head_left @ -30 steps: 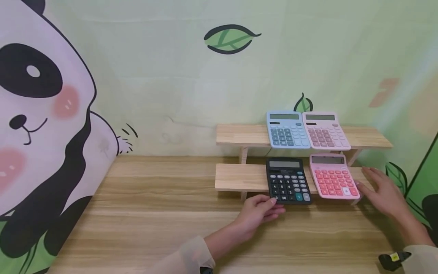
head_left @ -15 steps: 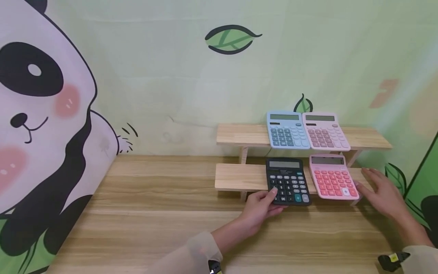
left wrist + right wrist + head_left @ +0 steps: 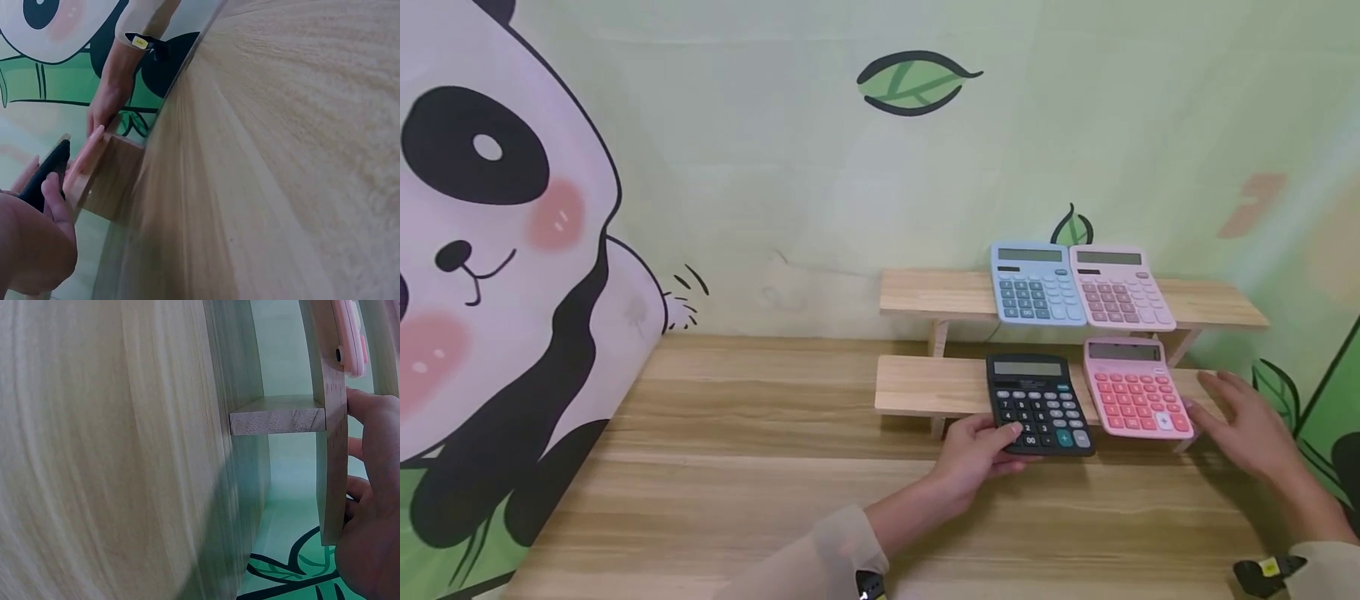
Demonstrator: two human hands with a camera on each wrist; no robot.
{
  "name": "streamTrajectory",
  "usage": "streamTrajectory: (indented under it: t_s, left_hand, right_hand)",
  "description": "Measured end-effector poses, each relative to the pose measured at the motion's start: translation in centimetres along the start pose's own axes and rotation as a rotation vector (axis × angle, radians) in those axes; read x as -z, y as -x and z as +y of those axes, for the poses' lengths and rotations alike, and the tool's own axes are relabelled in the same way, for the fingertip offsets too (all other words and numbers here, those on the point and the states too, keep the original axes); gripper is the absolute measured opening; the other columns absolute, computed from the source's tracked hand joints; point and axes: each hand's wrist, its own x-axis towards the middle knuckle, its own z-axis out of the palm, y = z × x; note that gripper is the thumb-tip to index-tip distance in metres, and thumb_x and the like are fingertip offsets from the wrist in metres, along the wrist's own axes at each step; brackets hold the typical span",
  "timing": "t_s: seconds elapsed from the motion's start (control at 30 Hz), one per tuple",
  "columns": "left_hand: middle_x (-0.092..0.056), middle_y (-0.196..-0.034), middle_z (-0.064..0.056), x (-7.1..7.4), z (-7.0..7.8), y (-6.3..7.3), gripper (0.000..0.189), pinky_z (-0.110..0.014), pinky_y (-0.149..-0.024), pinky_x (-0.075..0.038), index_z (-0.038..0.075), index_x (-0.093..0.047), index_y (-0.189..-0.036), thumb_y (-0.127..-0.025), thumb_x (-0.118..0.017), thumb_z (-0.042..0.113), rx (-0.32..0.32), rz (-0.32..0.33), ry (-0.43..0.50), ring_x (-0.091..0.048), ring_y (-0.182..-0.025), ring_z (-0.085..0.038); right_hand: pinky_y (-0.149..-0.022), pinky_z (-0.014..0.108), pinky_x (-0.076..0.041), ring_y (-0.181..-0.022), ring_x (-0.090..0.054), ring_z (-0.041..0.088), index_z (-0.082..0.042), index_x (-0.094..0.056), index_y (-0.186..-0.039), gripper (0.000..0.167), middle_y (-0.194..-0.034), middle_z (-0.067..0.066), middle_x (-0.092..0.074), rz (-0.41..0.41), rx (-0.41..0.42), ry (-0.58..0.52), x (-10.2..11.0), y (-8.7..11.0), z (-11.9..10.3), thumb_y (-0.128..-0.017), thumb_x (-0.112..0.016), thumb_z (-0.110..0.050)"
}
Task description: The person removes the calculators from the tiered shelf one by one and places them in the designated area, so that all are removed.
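Note:
My left hand [image 3: 973, 458] grips the lower left corner of a black calculator [image 3: 1036, 392], thumb over the keys and the other fingers underneath. The calculator lies at the front of the lower wooden shelf [image 3: 928, 385], its near end past the shelf's front edge. In the left wrist view the black calculator [image 3: 50, 172] shows edge-on between thumb and fingers. To its right sits a pink calculator [image 3: 1138, 392] with coral keys. My right hand [image 3: 1251, 425] rests on the shelf's right end, beside that pink calculator; in the right wrist view its fingers [image 3: 357, 447] touch the plank.
On the upper shelf [image 3: 936, 293] a blue calculator [image 3: 1037, 285] and a pale pink calculator [image 3: 1122, 287] stand side by side. Both shelves stand on a wood-grain table [image 3: 737, 492]. Behind is a backdrop [image 3: 760, 150] with a panda and leaves.
My left thumb has moved from the black calculator's bottom edge up onto its keys. The calculator has slid slightly towards me. My right hand stays at the shelf's end.

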Motion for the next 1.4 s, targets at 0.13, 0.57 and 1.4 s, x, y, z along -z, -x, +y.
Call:
streamTrajectory:
  t_s: [0.13,0.57,1.4]
  left_hand:
    - [-0.079,-0.108,-0.016,0.0,0.5,0.1,0.032,-0.027,-0.071,-0.065,-0.002,-0.062,-0.130,-0.102,-0.068,0.013,0.004,-0.028,-0.026,-0.079,-0.097,-0.034]
    - [-0.075,-0.114,-0.016,0.1,0.7,0.2,0.035,-0.037,-0.091,-0.064,-0.005,-0.059,-0.129,-0.102,-0.072,0.011,0.028,-0.024,0.023,-0.075,-0.108,-0.030]
    - [-0.076,-0.114,-0.019,6.7,6.0,1.9,0.037,-0.042,-0.091,-0.064,-0.005,-0.059,-0.129,-0.100,-0.075,0.011,-0.046,-0.079,-0.218,-0.077,-0.102,-0.026]
  right_hand:
    - [-0.102,0.090,-0.020,-0.141,-0.019,0.073,0.011,-0.032,-0.157,0.073,-0.160,0.046,-0.018,0.008,-0.004,0.005,0.1,0.1,0.0,-0.110,-0.051,-0.041]
    - [-0.100,0.091,-0.020,-0.141,-0.018,0.073,0.013,-0.033,-0.156,0.072,-0.160,0.047,-0.017,-0.006,-0.007,-0.006,-0.3,0.4,0.3,-0.111,-0.051,-0.041]
    - [-0.103,0.089,-0.023,-0.138,-0.023,0.073,0.015,-0.037,-0.152,0.073,-0.156,0.049,-0.023,0.035,0.001,0.034,-0.3,-0.2,-0.1,-0.110,-0.052,-0.042]
